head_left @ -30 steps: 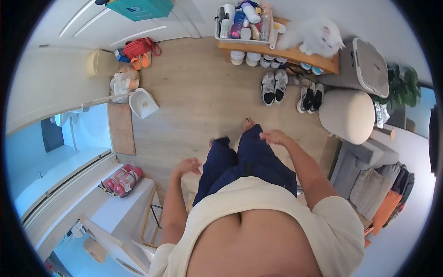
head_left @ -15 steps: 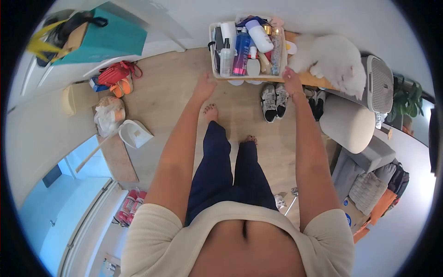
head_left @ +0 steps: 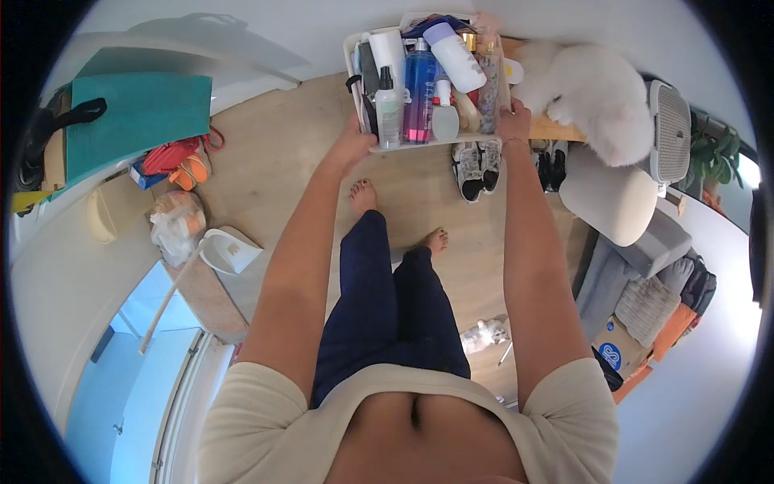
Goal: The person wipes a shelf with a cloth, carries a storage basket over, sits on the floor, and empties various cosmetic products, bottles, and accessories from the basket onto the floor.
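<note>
Left hand (head_left: 351, 148) and right hand (head_left: 513, 125) closed onto the basket (head_left: 419, 146)'s near corners, basket shifted out over the bench (head_left: 556, 131)'s front edge, small cat (head_left: 484, 335) came further into view

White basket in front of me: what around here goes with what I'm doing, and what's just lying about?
Likely in use:
- white basket, held by left hand and right hand
- blue-and-pink bottle and clear spray bottle inside

Apparently just about:
- dustpan
- red bag
- teal bag
- sneakers
- white cat
</note>
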`<action>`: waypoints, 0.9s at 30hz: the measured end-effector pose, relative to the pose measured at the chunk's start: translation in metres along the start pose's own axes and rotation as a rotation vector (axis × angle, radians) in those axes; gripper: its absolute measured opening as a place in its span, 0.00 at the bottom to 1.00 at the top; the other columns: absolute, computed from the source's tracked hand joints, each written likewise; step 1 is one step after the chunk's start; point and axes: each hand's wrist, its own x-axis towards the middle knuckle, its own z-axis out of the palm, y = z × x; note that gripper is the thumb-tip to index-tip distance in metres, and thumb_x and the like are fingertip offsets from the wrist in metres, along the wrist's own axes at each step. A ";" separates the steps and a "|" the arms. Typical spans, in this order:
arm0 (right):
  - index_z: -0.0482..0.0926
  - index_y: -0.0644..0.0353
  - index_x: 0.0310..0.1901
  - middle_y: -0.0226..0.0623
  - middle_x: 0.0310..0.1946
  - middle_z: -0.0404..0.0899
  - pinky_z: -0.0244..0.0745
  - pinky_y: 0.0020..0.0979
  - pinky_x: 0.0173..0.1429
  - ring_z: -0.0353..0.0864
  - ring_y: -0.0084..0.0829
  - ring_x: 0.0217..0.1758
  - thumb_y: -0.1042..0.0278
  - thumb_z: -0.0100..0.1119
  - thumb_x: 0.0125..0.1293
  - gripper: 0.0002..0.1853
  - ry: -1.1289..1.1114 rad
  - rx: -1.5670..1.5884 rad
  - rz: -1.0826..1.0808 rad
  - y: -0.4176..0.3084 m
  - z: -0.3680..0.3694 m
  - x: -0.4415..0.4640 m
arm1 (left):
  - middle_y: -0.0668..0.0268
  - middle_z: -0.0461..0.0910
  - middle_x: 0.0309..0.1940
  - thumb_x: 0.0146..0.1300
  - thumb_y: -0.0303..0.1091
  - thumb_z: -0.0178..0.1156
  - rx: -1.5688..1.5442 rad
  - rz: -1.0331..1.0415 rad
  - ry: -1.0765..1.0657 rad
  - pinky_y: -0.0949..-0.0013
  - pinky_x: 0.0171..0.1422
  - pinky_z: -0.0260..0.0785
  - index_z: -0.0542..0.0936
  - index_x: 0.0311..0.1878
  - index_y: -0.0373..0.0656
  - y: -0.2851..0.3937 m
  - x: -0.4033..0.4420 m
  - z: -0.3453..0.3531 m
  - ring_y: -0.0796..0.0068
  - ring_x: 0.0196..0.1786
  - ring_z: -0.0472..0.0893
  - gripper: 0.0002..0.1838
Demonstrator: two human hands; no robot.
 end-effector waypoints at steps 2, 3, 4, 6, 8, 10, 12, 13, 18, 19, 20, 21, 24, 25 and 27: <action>0.74 0.63 0.51 0.50 0.48 0.68 0.64 0.37 0.59 0.69 0.47 0.53 0.72 0.53 0.56 0.19 0.047 0.063 -0.044 0.001 0.003 -0.007 | 0.59 0.68 0.56 0.48 0.18 0.51 -0.021 0.026 -0.004 0.55 0.52 0.68 0.52 0.68 0.50 -0.001 -0.002 -0.003 0.63 0.56 0.71 0.41; 0.74 0.65 0.51 0.48 0.48 0.67 0.64 0.34 0.59 0.69 0.45 0.53 0.73 0.54 0.57 0.19 0.036 0.179 -0.023 0.005 0.008 -0.011 | 0.60 0.68 0.57 0.48 0.17 0.51 -0.018 0.016 -0.007 0.57 0.53 0.67 0.52 0.68 0.50 -0.003 -0.003 -0.007 0.63 0.57 0.70 0.41; 0.73 0.67 0.51 0.47 0.47 0.67 0.63 0.32 0.59 0.70 0.42 0.53 0.74 0.54 0.57 0.19 0.029 0.296 0.000 0.013 0.010 -0.015 | 0.60 0.67 0.58 0.47 0.17 0.51 -0.014 0.008 -0.012 0.58 0.54 0.67 0.52 0.68 0.49 -0.004 -0.007 -0.009 0.64 0.57 0.70 0.42; 0.74 0.65 0.52 0.42 0.46 0.67 0.64 0.31 0.56 0.69 0.37 0.50 0.74 0.54 0.58 0.18 -0.002 0.332 -0.045 0.032 0.016 -0.041 | 0.61 0.67 0.58 0.47 0.16 0.50 -0.036 0.066 0.024 0.61 0.55 0.66 0.53 0.68 0.49 -0.015 -0.035 -0.011 0.65 0.57 0.70 0.41; 0.74 0.63 0.51 0.37 0.43 0.66 0.66 0.30 0.52 0.69 0.31 0.47 0.74 0.54 0.59 0.17 -0.036 0.416 -0.116 0.034 0.017 -0.077 | 0.63 0.68 0.57 0.47 0.16 0.50 -0.053 0.104 0.086 0.66 0.56 0.64 0.56 0.68 0.48 -0.036 -0.065 -0.021 0.69 0.57 0.69 0.40; 0.75 0.63 0.50 0.35 0.42 0.66 0.66 0.28 0.51 0.69 0.29 0.44 0.76 0.54 0.58 0.16 -0.058 0.433 -0.147 0.024 0.016 -0.126 | 0.64 0.69 0.55 0.47 0.17 0.49 -0.022 0.099 0.145 0.71 0.55 0.63 0.58 0.67 0.47 -0.066 -0.100 -0.035 0.71 0.56 0.69 0.39; 0.75 0.63 0.50 0.34 0.41 0.66 0.65 0.26 0.51 0.68 0.28 0.43 0.78 0.55 0.57 0.16 -0.134 0.398 -0.139 0.026 0.020 -0.162 | 0.65 0.70 0.54 0.47 0.18 0.50 -0.018 0.109 0.209 0.74 0.55 0.62 0.58 0.67 0.46 -0.093 -0.143 -0.044 0.73 0.55 0.69 0.38; 0.75 0.63 0.50 0.34 0.40 0.66 0.65 0.25 0.51 0.68 0.28 0.43 0.78 0.55 0.57 0.17 -0.184 0.394 -0.119 0.032 0.025 -0.180 | 0.66 0.70 0.54 0.47 0.18 0.50 -0.032 0.100 0.232 0.74 0.56 0.62 0.59 0.67 0.47 -0.106 -0.168 -0.046 0.73 0.56 0.69 0.38; 0.76 0.65 0.49 0.37 0.38 0.68 0.65 0.27 0.51 0.69 0.33 0.44 0.79 0.56 0.55 0.17 -0.420 0.485 0.012 0.045 0.045 -0.254 | 0.64 0.68 0.57 0.44 0.15 0.48 -0.203 -0.020 0.383 0.67 0.55 0.67 0.57 0.67 0.48 -0.171 -0.267 -0.035 0.68 0.58 0.71 0.41; 0.76 0.65 0.49 0.37 0.38 0.68 0.65 0.27 0.51 0.69 0.33 0.44 0.79 0.56 0.55 0.17 -0.432 0.484 0.018 0.056 0.054 -0.261 | 0.64 0.68 0.57 0.44 0.15 0.48 -0.294 -0.043 0.399 0.65 0.56 0.67 0.58 0.66 0.49 -0.182 -0.281 -0.032 0.67 0.58 0.71 0.40; 0.76 0.64 0.49 0.38 0.39 0.68 0.66 0.27 0.51 0.70 0.34 0.44 0.79 0.56 0.55 0.18 -0.477 0.443 -0.024 0.067 0.064 -0.269 | 0.63 0.68 0.58 0.44 0.16 0.48 -0.386 -0.067 0.412 0.63 0.57 0.68 0.58 0.66 0.49 -0.194 -0.292 -0.030 0.65 0.59 0.71 0.40; 0.76 0.64 0.50 0.38 0.39 0.68 0.66 0.27 0.50 0.70 0.34 0.44 0.79 0.56 0.55 0.18 -0.521 0.400 -0.068 0.078 0.074 -0.275 | 0.63 0.68 0.58 0.44 0.16 0.48 -0.390 -0.075 0.418 0.63 0.57 0.68 0.58 0.66 0.49 -0.209 -0.299 -0.027 0.65 0.59 0.71 0.40; 0.75 0.64 0.51 0.33 0.43 0.65 0.60 0.21 0.55 0.67 0.27 0.49 0.79 0.54 0.58 0.17 -0.624 0.406 -0.029 0.102 0.097 -0.284 | 0.64 0.67 0.58 0.44 0.16 0.49 -0.491 -0.082 0.473 0.59 0.60 0.67 0.58 0.65 0.49 -0.254 -0.300 -0.024 0.65 0.59 0.70 0.39; 0.75 0.64 0.51 0.33 0.43 0.65 0.60 0.21 0.55 0.67 0.27 0.49 0.79 0.54 0.58 0.17 -0.632 0.394 -0.027 0.112 0.104 -0.286 | 0.63 0.67 0.58 0.44 0.16 0.50 -0.535 -0.090 0.455 0.58 0.61 0.66 0.58 0.65 0.49 -0.267 -0.298 -0.024 0.64 0.59 0.70 0.39; 0.75 0.62 0.52 0.34 0.42 0.67 0.62 0.23 0.55 0.69 0.28 0.48 0.79 0.55 0.58 0.19 -0.572 0.292 -0.121 0.131 0.117 -0.288 | 0.62 0.67 0.58 0.44 0.16 0.49 -0.601 -0.108 0.438 0.58 0.61 0.66 0.57 0.66 0.49 -0.287 -0.293 -0.024 0.63 0.60 0.70 0.40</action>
